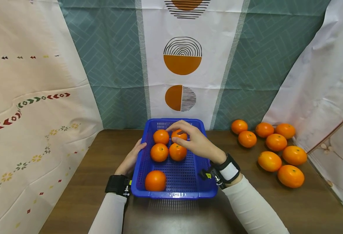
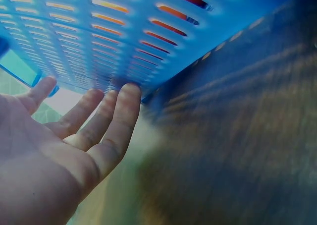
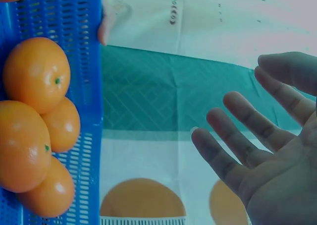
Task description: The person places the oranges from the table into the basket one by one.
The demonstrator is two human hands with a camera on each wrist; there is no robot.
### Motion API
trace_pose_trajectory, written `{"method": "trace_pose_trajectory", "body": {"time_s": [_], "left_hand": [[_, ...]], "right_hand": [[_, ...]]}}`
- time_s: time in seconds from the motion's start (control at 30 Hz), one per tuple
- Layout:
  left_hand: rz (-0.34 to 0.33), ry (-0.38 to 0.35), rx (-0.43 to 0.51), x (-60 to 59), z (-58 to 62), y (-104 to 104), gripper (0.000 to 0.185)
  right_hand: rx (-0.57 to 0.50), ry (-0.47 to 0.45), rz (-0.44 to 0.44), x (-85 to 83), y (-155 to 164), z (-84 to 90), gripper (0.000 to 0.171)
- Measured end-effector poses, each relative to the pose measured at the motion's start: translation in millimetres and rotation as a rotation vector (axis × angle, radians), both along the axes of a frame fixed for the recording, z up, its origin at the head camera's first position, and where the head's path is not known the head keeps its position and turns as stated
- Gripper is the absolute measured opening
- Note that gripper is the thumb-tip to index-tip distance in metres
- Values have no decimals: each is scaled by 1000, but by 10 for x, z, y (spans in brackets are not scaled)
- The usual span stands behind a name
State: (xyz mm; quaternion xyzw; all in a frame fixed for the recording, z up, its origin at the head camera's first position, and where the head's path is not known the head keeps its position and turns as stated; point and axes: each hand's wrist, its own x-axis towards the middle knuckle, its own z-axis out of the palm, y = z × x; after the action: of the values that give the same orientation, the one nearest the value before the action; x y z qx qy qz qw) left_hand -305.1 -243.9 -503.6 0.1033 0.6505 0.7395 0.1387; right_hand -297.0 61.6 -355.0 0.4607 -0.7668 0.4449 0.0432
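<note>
A blue plastic basket (image 1: 186,177) with slotted walls stands on the table, holding several oranges. A group of them, including one orange (image 1: 159,152) and another (image 1: 177,152), sits toward the back; a single orange (image 1: 155,180) lies at the front left. My left hand (image 1: 130,160) is at the basket's left side, and in the left wrist view its extended fingers (image 2: 124,111) reach up to the slotted wall. My right hand (image 1: 200,143) hovers over the back right oranges, partly covering one. In the right wrist view, that hand (image 3: 277,170) has spread fingers and holds nothing.
More oranges lie loose on the brown table (image 1: 101,182) to the right of the basket, among them one orange (image 1: 290,176) near the front and one orange (image 1: 239,126) near the back. A patterned cloth (image 1: 183,113) hangs behind the table.
</note>
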Motion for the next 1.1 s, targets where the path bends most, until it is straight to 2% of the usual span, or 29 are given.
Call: {"method": "trace_pose_trajectory", "body": {"time_s": [0.4,0.9,0.97,1.1], "left_hand": [[-25,-11,12,-36,-67,128,61],[-19,-3,2,21,-55,25,63],[-19,-1,1,23,-44,19,63],[-17,13,9,14,-10,23,61]], "right_hand": [[-91,-32,-92,13,420,23,31],[-267,-19,-268,-44,1003,57,34],[-278,-9,-286,-61,1066,71,34],[-250,64,-380,-143,1230,58,34]]}}
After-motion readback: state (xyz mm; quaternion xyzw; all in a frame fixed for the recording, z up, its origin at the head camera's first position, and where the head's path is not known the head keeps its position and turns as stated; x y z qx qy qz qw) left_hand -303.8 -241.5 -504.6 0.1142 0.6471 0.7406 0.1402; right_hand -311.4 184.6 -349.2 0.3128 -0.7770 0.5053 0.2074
